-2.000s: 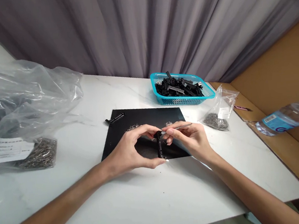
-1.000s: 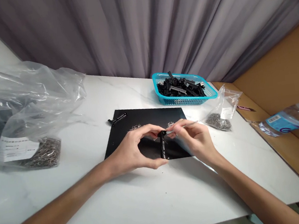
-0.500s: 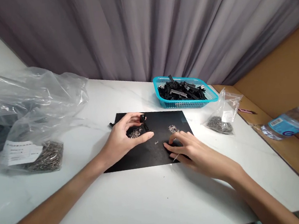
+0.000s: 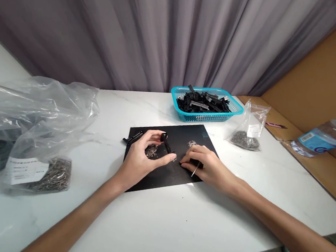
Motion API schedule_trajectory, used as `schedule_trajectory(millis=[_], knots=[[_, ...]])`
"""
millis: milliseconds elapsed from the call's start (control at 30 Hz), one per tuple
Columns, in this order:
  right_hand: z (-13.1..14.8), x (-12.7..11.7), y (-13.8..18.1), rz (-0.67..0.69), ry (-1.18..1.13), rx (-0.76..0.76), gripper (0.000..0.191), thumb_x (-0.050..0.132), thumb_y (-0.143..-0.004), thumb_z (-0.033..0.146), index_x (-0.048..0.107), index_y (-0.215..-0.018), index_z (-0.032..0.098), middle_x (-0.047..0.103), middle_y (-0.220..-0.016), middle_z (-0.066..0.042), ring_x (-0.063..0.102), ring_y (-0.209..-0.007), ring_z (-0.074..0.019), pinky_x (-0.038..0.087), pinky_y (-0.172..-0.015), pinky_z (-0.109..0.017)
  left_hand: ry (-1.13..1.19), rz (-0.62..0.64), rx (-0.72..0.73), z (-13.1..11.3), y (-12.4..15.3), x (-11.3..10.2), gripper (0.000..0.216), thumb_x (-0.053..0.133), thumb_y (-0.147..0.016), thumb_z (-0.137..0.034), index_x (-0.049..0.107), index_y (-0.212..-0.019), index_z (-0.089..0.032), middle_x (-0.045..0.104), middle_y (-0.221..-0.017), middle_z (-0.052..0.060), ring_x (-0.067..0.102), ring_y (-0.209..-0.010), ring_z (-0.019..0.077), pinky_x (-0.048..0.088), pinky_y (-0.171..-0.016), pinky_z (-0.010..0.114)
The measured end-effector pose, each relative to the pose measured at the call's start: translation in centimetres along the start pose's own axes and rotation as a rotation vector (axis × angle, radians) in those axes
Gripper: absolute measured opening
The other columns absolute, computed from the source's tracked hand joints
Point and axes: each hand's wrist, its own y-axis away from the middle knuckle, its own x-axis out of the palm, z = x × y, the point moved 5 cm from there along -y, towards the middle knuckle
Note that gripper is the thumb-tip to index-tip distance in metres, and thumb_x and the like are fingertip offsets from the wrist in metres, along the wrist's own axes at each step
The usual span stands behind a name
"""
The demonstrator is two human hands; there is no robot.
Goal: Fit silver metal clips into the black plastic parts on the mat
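My left hand [image 4: 141,156] is closed on a narrow black plastic part [image 4: 166,143], held upright between thumb and fingers above the black mat [image 4: 156,178]. A small bent wire piece [image 4: 175,159] shows by the thumb tip; whether they touch I cannot tell. My right hand [image 4: 206,162] is closed, its fingertips pinched low over the mat, with a thin pale rod [image 4: 195,169] sticking out from under the fingers. A pile of small metal pieces [image 4: 151,151] lies behind the left hand, and a second small pile [image 4: 191,143] lies beyond the right fingers.
Another black part [image 4: 134,137] rests on the mat's left edge. A blue basket [image 4: 212,117] of black parts stands behind. Bags of metal pieces lie left [image 4: 56,174] and right [image 4: 245,140]. A plastic bottle [image 4: 325,137] lies on cardboard at the right.
My right hand has moved left, and its fingertips have come together near the mat. My left hand has shifted slightly right with the black part, now close by the small wire piece.
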Motion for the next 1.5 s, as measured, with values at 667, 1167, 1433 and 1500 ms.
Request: schedule_trajectory(millis=[667, 1167, 1433, 1500], knots=[[1.3, 0.1, -0.2, -0.141, 0.086, -0.053, 0.02, 0.054, -0.106, 0.027, 0.072, -0.099, 0.022, 0.073, -0.093, -0.006, 0.063, -0.078, -0.0187, 0.044, -0.073, -0.035, -0.032, 0.042, 0.058, -0.1, 0.0, -0.1, 0.061, 0.088, -0.075, -0.042, 0.061, -0.127, -0.025, 0.07, -0.123, 0.006, 0.068, -0.115, 0.026, 0.056, -0.107, 0.046], [0.4, -1.4, 0.2, -0.185, -0.432, 0.215, 0.02, 0.074, -0.092, 0.039, 0.077, -0.105, 0.023, 0.072, -0.085, -0.002, 0.047, -0.063, -0.0138, 0.039, -0.058, -0.029, -0.263, -0.007, 0.398, -2.3, 1.0, 0.4, 0.064, 0.081, -0.079, -0.024, 0.057, -0.139, -0.026, 0.068, -0.129, 0.007, 0.066, -0.117, 0.0257, 0.056, -0.104, 0.043], [0.2, -1.5, 0.1, -0.159, -0.362, 0.23, 0.012, 0.066, -0.098, 0.03, 0.072, -0.09, 0.022, 0.068, -0.091, -0.002, 0.054, -0.072, -0.0148, 0.041, -0.064, -0.029, -0.259, -0.026, 0.509, -2.6, 1.0, 0.6, 0.062, 0.08, -0.081, -0.021, 0.058, -0.139, -0.024, 0.069, -0.135, 0.01, 0.065, -0.123, 0.0274, 0.055, -0.107, 0.046], [0.8, -1.6, 0.0, -0.17, -0.362, 0.166, 0.013, 0.066, -0.099, 0.031, 0.073, -0.091, 0.023, 0.067, -0.093, -0.003, 0.055, -0.076, -0.0159, 0.042, -0.065, -0.03, -0.26, -0.023, 0.512, -2.5, 1.0, 0.5, 0.062, 0.08, -0.081, -0.021, 0.058, -0.14, -0.024, 0.069, -0.135, 0.01, 0.064, -0.124, 0.0275, 0.055, -0.107, 0.046]])
